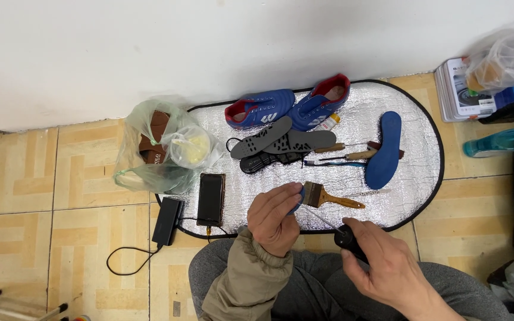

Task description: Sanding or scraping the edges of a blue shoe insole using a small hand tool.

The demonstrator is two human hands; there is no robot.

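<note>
Two hands work close together over my lap at the near edge of the silver mat. My left hand is curled, fingers clamped on a small blue piece that peeks out between fingertips and thumb; I cannot tell what the piece is. My right hand lies lower, palm up, fingers wrapped shut around a black handle, from which a thin metal rod runs up toward the blue piece.

Just beyond the left hand lies one brush with a wooden handle. Farther out on the mat I count two blue shoes with red lining, side by side against the wall, two grey insoles crossing each other, one blue insole at the right, and two wooden-handled tools between them. One phone rests at the mat's left edge, cabled to one black power bank on the tiled floor. One plastic bag sits beside them.
</note>
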